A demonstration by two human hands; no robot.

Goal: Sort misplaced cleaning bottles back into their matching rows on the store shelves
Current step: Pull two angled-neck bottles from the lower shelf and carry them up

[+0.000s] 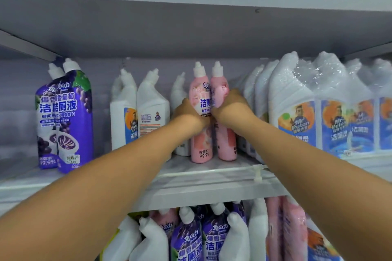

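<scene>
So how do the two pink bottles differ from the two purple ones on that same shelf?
The pink bottles stand mid-shelf between white bottles; the purple bottles stand alone at the far left. A hand grips each pink bottle, left hand and right hand; nothing touches the purple. Both pairs stand upright with white caps.

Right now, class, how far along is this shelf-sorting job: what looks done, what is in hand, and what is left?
Done: two purple bottles stand together at the left of the middle shelf. In hand: the left hand and right hand each have a grip on one of the two pink bottles, standing between white bottles and shrink-wrapped white bottles. Left: the lower shelf shows purple, pink and white bottles mixed together.
</scene>
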